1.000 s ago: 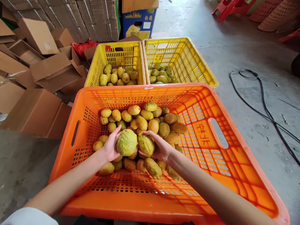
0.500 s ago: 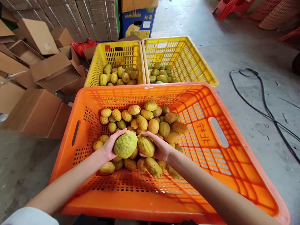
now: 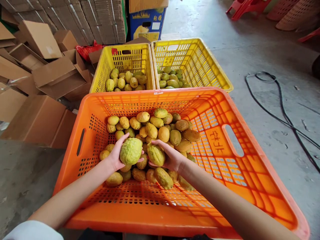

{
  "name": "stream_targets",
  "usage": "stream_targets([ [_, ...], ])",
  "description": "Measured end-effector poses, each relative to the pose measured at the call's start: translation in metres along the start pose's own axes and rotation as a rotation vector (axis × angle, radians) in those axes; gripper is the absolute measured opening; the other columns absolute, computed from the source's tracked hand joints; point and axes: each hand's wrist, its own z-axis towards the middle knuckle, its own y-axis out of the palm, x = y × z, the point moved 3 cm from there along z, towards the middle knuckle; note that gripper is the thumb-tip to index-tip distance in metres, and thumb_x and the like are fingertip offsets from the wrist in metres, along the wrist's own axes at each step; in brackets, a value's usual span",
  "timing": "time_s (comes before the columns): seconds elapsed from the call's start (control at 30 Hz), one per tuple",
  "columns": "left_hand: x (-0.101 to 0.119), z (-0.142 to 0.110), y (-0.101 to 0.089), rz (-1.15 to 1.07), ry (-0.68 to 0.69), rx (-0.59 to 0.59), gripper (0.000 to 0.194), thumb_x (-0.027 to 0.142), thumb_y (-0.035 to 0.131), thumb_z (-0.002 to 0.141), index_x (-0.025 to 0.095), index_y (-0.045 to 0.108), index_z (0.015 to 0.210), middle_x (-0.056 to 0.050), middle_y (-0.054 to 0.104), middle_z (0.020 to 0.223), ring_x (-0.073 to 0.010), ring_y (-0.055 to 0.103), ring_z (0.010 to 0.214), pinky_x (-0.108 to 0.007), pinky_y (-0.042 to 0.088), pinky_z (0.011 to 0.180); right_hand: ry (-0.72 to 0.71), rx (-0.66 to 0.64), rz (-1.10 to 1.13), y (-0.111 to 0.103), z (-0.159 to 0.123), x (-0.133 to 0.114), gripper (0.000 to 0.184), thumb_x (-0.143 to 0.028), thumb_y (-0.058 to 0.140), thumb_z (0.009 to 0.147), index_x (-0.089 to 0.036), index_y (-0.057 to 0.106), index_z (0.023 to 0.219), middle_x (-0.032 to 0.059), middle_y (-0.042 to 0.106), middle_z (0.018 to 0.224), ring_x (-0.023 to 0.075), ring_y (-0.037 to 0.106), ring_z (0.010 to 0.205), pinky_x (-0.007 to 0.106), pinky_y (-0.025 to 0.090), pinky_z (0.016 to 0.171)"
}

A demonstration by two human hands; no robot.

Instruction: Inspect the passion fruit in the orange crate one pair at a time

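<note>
My left hand (image 3: 117, 154) is curled around a large, rounded, bumpy green fruit (image 3: 130, 151) that looks like a guava. In my right hand (image 3: 172, 157) sits a smaller, oval, ribbed yellow-green fruit (image 3: 156, 154), with the thumb along its top. Both fruits are held side by side with a gap between them, above a heap of loose fruit. That heap of oval yellow, green and brownish fruits (image 3: 163, 134) lies in a big orange plastic crate (image 3: 120, 213). Some fruits beneath my hands are hidden.
Behind the orange crate stand two yellow crates, one on the left (image 3: 100, 66) with yellow-green fruits and one on the right (image 3: 212, 63) with greener fruits. Cardboard boxes (image 3: 35, 116) are heaped at left. A black hose (image 3: 282, 100) lies on the floor at right.
My left hand has moved slightly left with the bumpy green fruit, which has turned a little, widening the gap between the two fruits. My right hand has barely moved.
</note>
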Motion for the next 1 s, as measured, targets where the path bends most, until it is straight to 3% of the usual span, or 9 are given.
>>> stream_targets([
  [0.17,-0.003,-0.003,0.005,0.071,0.043,-0.002,0.018,0.031,0.058,0.092,0.014,0.064,0.087,-0.008,0.07,0.07,-0.0226,0.072,0.068,-0.041,0.061,0.073,-0.003,0.02,0.007,0.0,0.0,0.001,0.012,-0.028,0.065,0.084,-0.02,0.061,0.093,0.0016,0.068,0.074,0.0176,0.066,0.064,0.034,0.06,0.059],
  [0.4,-0.004,-0.002,0.004,0.025,0.007,-0.038,0.033,0.038,0.05,0.096,0.01,0.066,0.092,-0.014,0.072,0.077,-0.0266,0.074,0.077,-0.042,0.061,0.073,-0.026,0.084,-0.004,-0.002,0.0,-0.003,0.014,-0.028,0.066,0.083,-0.021,0.061,0.093,0.0012,0.069,0.076,0.0163,0.065,0.06,0.031,0.059,0.055],
  [0.67,0.0,0.005,-0.005,-0.03,0.071,0.007,0.032,0.038,0.047,0.095,0.012,0.066,0.093,-0.012,0.073,0.079,-0.0254,0.073,0.079,-0.044,0.062,0.073,-0.042,0.131,0.033,-0.002,0.001,-0.005,0.018,-0.038,0.055,0.089,-0.02,0.058,0.09,0.0036,0.068,0.072,0.0177,0.067,0.061,0.03,0.058,0.058],
  [0.83,-0.002,0.005,-0.004,-0.007,0.104,0.044,0.026,0.039,0.057,0.093,0.014,0.065,0.092,-0.009,0.072,0.08,-0.0226,0.072,0.077,-0.039,0.062,0.073,-0.047,0.151,0.1,-0.007,0.005,-0.004,0.023,-0.042,0.055,0.088,-0.02,0.059,0.09,0.0035,0.066,0.073,0.0172,0.066,0.063,0.025,0.052,0.051],
  [1.0,-0.006,0.004,-0.002,0.05,0.167,0.066,0.008,0.021,0.068,0.085,0.015,0.065,0.09,-0.004,0.071,0.076,-0.0168,0.07,0.067,-0.028,0.06,0.068,-0.096,0.184,0.102,-0.009,0.006,-0.004,0.019,-0.04,0.058,0.086,-0.023,0.061,0.094,0.0027,0.069,0.078,0.019,0.067,0.07,0.025,0.05,0.052],
])
